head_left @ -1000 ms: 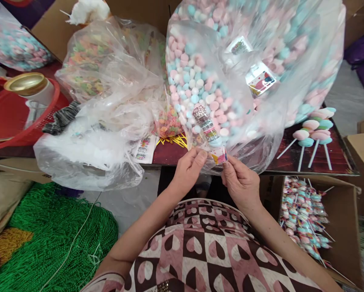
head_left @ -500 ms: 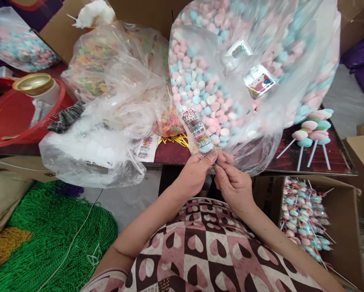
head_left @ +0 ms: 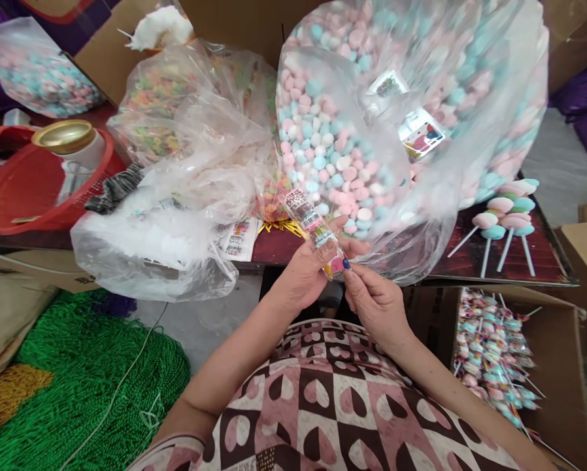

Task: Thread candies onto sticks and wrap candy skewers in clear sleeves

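A small printed see-through candy wrapper (head_left: 307, 219) with a barcode lies slanted across my left hand (head_left: 309, 271). My left thumb presses on it, while the other fingers stretch out behind it. My right hand (head_left: 376, 297) pinches the wrapper's lower corner, where a blue and pink print shows. What is inside the wrapper is hard to make out. Right behind my hands stands a large plastic bag of pink, blue and white marshmallows (head_left: 333, 160). To the right on the table lie several marshmallow skewers (head_left: 509, 212) on white sticks.
Left on the table are a bag of colourful gummies (head_left: 151, 98), a crumpled plastic bag (head_left: 166, 229), golden twist ties (head_left: 284, 226) and a red basket (head_left: 29, 196). A cardboard box (head_left: 558, 366) of wrapped skewers stands low right. Green cord (head_left: 92, 379) lies low left.
My left fingers have loosened and spread behind the wrapper. Its lower end now shows, turned out toward my right hand, which keeps its pinch. The view has shifted slightly.
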`<control>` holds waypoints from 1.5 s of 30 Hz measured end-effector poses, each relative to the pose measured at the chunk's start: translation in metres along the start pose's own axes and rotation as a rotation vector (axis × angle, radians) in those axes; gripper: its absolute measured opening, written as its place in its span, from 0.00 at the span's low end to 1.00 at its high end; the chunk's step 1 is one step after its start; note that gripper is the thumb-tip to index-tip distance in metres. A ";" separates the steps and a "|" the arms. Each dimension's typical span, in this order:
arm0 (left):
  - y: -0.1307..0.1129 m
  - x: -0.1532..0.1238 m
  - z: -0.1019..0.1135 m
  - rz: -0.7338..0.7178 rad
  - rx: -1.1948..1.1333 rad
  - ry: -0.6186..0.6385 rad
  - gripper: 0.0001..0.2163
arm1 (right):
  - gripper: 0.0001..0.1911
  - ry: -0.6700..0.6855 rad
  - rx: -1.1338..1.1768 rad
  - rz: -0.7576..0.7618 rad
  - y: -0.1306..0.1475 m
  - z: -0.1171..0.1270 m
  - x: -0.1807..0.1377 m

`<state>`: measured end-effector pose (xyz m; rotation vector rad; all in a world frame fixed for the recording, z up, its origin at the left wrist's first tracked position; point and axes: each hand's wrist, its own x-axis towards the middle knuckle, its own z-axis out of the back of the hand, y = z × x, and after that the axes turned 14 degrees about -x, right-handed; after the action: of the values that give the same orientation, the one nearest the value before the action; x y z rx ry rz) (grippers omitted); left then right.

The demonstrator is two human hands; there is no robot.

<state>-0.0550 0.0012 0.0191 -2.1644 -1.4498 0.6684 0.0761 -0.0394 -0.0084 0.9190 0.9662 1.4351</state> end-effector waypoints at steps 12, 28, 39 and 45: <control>0.015 0.001 -0.001 -0.003 0.036 -0.058 0.17 | 0.16 0.016 0.037 -0.061 0.002 -0.001 -0.001; 0.026 -0.021 -0.021 0.627 -0.324 0.551 0.19 | 0.33 0.403 0.401 -0.127 0.024 0.044 0.026; 0.001 -0.014 -0.013 -0.073 0.861 -0.044 0.19 | 0.12 -0.086 0.415 -0.036 0.031 0.024 0.035; 0.000 -0.026 0.001 0.435 0.015 0.420 0.23 | 0.21 0.243 0.353 0.039 0.047 0.045 0.045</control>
<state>-0.0644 -0.0229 0.0221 -2.4432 -0.7665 0.3250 0.0973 0.0059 0.0523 1.0363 1.4230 1.4572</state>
